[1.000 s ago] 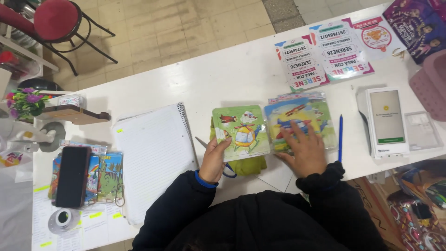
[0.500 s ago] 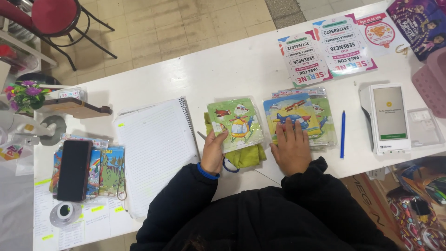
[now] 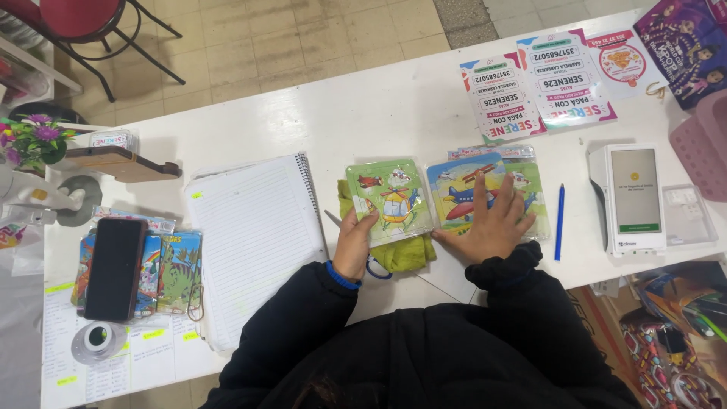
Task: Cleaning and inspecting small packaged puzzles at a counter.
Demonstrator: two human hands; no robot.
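Note:
My left hand (image 3: 354,244) grips the near left corner of a green picture puzzle (image 3: 391,198) with a cartoon animal on it. The puzzle lies over a yellow-green cloth (image 3: 400,254). My right hand (image 3: 494,224) rests flat, fingers spread, on a stack of similar puzzles (image 3: 463,188) showing a red plane on blue. Both sit on the white table (image 3: 379,106) in front of me. Scissors with a blue handle (image 3: 376,270) poke out under my left wrist.
An open spiral notebook (image 3: 254,235) lies to the left, beyond it a black phone (image 3: 115,268) on colourful booklets. A blue pen (image 3: 559,221) and a white card terminal (image 3: 633,198) lie to the right. Printed flyers (image 3: 539,85) sit at the far edge.
The green puzzle has shifted slightly under my left hand. My right hand has spread flatter on the plane puzzle stack.

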